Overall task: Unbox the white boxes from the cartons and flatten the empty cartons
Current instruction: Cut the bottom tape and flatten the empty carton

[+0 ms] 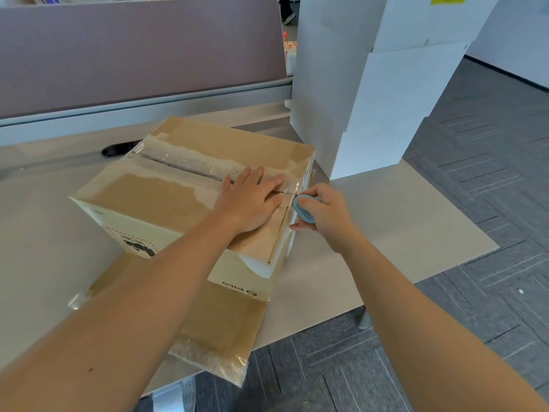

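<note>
Head view: we see a taped carton (pixel 184 191) on a beige desk (pixel 386 221) beside stacked white boxes (pixel 371 93), grey carpet (pixel 490 144) beyond. Our left hand (pixel 252 200) presses flat on top; right hand (pixel 323 215) grips a blue cutter (pixel 303 211) at the carton's edge.

Brown carton (pixel 166 197) with clear tape under the left hand (pixel 252 200); pale blue cutter (pixel 303 210) in the right hand (pixel 326 215); white boxes (pixel 371 84) beyond.

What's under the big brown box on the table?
A flattened carton lies under the taped carton, sticking out toward the person. The left hand presses on top. How far the flat one reaches underneath is hidden.
</note>
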